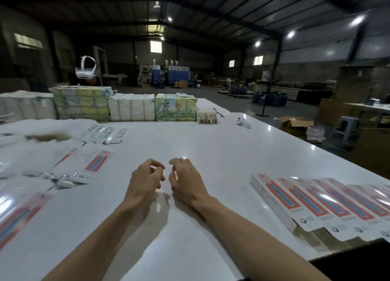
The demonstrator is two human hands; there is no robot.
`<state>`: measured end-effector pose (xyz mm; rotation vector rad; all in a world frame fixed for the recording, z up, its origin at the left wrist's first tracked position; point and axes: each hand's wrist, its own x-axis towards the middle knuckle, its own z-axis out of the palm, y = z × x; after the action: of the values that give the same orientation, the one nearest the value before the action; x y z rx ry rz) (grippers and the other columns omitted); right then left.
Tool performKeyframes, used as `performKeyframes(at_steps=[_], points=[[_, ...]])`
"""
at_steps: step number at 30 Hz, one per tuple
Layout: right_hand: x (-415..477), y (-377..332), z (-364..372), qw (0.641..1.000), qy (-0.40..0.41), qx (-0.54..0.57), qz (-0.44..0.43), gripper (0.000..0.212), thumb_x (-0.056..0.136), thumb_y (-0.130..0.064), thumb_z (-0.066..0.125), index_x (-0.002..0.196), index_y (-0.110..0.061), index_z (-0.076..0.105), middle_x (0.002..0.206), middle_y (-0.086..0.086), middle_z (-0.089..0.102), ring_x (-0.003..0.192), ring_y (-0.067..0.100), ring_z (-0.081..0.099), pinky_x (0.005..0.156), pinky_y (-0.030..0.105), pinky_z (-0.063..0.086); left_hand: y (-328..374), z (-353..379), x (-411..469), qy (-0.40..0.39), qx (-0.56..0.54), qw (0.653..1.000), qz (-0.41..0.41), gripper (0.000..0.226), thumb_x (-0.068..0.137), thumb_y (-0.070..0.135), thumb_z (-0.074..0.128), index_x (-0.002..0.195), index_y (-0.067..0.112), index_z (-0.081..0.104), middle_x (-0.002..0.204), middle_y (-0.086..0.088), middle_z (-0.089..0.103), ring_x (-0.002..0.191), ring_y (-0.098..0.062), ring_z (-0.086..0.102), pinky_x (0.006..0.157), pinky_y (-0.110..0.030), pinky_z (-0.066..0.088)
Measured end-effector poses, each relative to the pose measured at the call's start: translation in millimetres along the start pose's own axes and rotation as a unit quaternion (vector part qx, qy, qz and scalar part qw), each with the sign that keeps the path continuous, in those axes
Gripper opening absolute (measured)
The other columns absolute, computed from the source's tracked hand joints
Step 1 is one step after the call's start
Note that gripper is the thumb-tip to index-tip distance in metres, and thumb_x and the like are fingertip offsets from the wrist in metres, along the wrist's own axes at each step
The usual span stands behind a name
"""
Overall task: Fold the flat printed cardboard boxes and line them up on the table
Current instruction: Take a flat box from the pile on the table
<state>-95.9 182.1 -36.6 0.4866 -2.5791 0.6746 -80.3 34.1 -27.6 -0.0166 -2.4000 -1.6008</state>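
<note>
Empty, fingers loosely curled, left hand (145, 180) and right hand (186, 180) hover over the middle of the glossy white table (211, 137). Flat red-and-white printed cardboard boxes (94, 164) lie on the table's left side, folded boxes (316, 204) along its right edge. The flat ones look light, bendable and probably slick, best pinched by an edge.

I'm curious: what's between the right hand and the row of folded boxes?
Only bare table separates the right hand from the folded boxes, in head view.

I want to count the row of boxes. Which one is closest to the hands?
The box at the row's left end, nearest the right hand; it alone shows its whole white side, with no neighbour on that side.
</note>
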Motion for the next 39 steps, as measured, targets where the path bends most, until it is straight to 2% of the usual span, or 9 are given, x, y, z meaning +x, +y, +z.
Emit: performKeyframes(at_steps=[7,11,13,18,25,28,33,36,39], points=[[-4,8,8,0.998,0.005,0.065,-0.023,0.029,0.104,-0.013,0.051,0.128,-0.013,0.065,0.122,-0.004,0.067,0.117,0.014,0.058,0.098,0.031,0.048,-3,-71,11,-0.070,0.315,0.945,-0.051,0.020,0.101,0.019,0.055,0.117,0.025,0.065,0.115,-0.004,0.072,0.100,-0.024,0.069,0.094,-0.039,0.057],[-2,10,7,0.994,-0.001,0.110,-0.002,0.027,0.103,-0.011,0.050,0.126,-0.013,0.066,0.108,-0.011,0.059,0.105,0.018,0.066,0.093,0.033,0.051,-10,-131,-1,0.024,0.532,0.841,-0.093,0.036,0.105,0.013,0.045,0.139,0.017,0.052,0.138,-0.016,0.053,0.126,-0.035,0.053,0.102,-0.042,0.048],[-1,10,8,0.992,0.000,0.126,0.007,0.027,0.104,-0.012,0.049,0.124,-0.014,0.066,0.106,-0.012,0.057,0.100,0.021,0.069,0.091,0.037,0.054,-13,-159,-10,0.063,0.581,0.799,-0.141,0.039,0.106,0.020,0.048,0.144,0.013,0.043,0.143,-0.019,0.043,0.134,-0.041,0.043,0.106,-0.047,0.044],[1,13,13,0.990,0.006,0.144,0.012,0.027,0.102,-0.012,0.049,0.121,-0.018,0.067,0.102,-0.012,0.059,0.099,0.016,0.063,0.090,0.038,0.054,-25,-208,-23,0.074,0.582,0.768,-0.255,0.080,0.091,0.050,0.077,0.150,0.012,0.038,0.153,-0.019,0.034,0.140,-0.041,0.036,0.111,-0.050,0.039],[0,16,13,0.985,0.004,0.173,0.013,0.028,0.101,-0.010,0.051,0.122,-0.016,0.068,0.106,-0.003,0.066,0.102,0.016,0.061,0.093,0.040,0.053,-31,-240,-25,0.070,0.565,0.772,-0.281,0.091,0.069,0.064,0.090,0.128,0.006,0.052,0.117,-0.013,0.063,0.109,-0.031,0.061,0.095,-0.041,0.053],[1,17,12,0.984,-0.001,0.176,0.012,0.027,0.102,-0.010,0.051,0.122,-0.016,0.068,0.106,-0.005,0.065,0.097,0.014,0.061,0.091,0.037,0.054,-33,-248,-19,0.079,0.550,0.789,-0.263,0.101,0.068,0.058,0.093,0.137,0.006,0.040,0.128,-0.018,0.058,0.120,-0.036,0.056,0.097,-0.046,0.051],[1,18,13,0.983,-0.009,0.182,0.010,0.026,0.103,-0.009,0.051,0.120,-0.015,0.070,0.109,-0.002,0.065,0.091,0.004,0.061,0.076,0.011,0.047,-38,-248,-11,0.064,0.582,0.773,-0.246,0.067,0.079,0.061,0.081,0.128,0.021,0.056,0.118,-0.012,0.051,0.117,-0.032,0.049,0.097,-0.042,0.045],[2,18,13,0.981,-0.012,0.192,0.008,0.028,0.101,-0.006,0.050,0.121,-0.013,0.069,0.109,0.000,0.065,0.095,0.006,0.061,0.072,0.004,0.045,-33,-245,-6,0.057,0.551,0.806,-0.209,0.051,0.081,0.055,0.081,0.116,0.021,0.065,0.102,-0.006,0.065,0.098,-0.026,0.065,0.088,-0.037,0.055],[3,16,13,0.980,-0.007,0.200,0.008,0.030,0.099,-0.003,0.050,0.121,-0.012,0.069,0.108,0.001,0.065,0.098,0.010,0.061,0.071,0.003,0.044,-15,-237,4,0.063,0.437,0.885,-0.144,0.035,0.083,0.046,0.082,0.103,0.020,0.071,0.083,-0.004,0.073,0.072,-0.022,0.073,0.063,-0.030,0.055]])
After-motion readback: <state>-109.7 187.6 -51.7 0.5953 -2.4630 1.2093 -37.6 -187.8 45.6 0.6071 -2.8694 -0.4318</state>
